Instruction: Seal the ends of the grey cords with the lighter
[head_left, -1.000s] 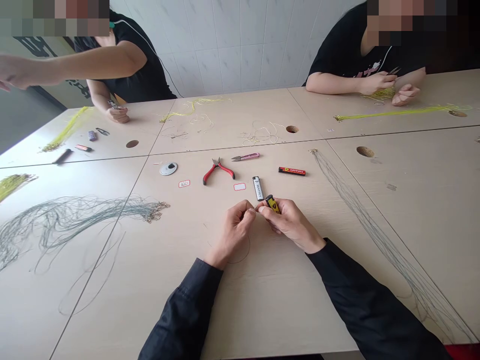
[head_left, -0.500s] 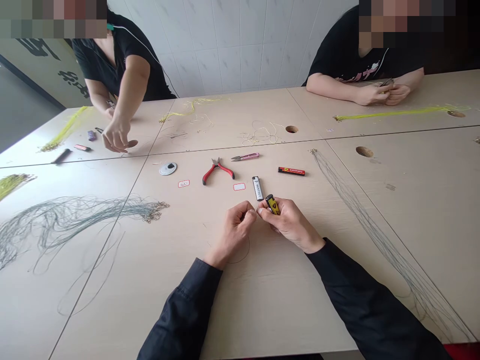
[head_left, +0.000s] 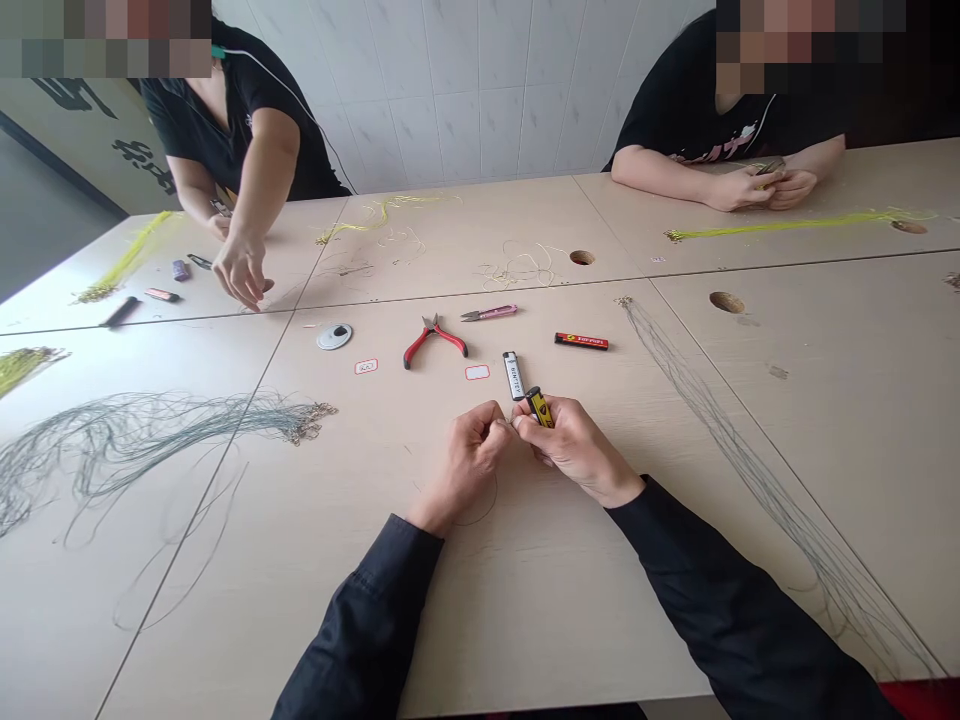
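Left hand (head_left: 480, 445) above mid-bench, toward the near edge: grip closed, fingers curled, thumb pressed to forefinger on a fine cord (head_left: 495, 497). A loop of it curves out beside the wrist. Right hand (head_left: 581, 445) just beside: grip wrapped round a yellow lighter (head_left: 540, 408), dark cap toward the far edge, fingertips close against the left hand's. Detail between the fingertips too small to read.

Materials, left to right. Grey-green cord bundle (head_left: 165, 430) in from the left side, wavy, filament-thin; small metal fittings (head_left: 309, 422) clustered at its right end. Metallic disc (head_left: 328, 338), flat, round, dark spot off-centre. Paper label (head_left: 366, 367), red-bordered. Pliers (head_left: 433, 330), red handles spread toward the near edge. Second label (head_left: 477, 373). Snips (head_left: 496, 312), pink-handled, slim blades pointing left. White lighter (head_left: 512, 376), hard plastic, just beyond the right hand. Red lighter (head_left: 582, 341) lying crosswise. Straighter grey cord bundle (head_left: 712, 420), slanting down to the near edge at right.

Bench (head_left: 525, 610): pale, smooth panels, dark seams, round cut holes. At the far edge, left: person (head_left: 262, 100) with one hand lowered to the surface. Middle: tangled yellow strands (head_left: 386, 212). Right: second person (head_left: 667, 120), hands together. Behind, veined tile wall (head_left: 480, 110).
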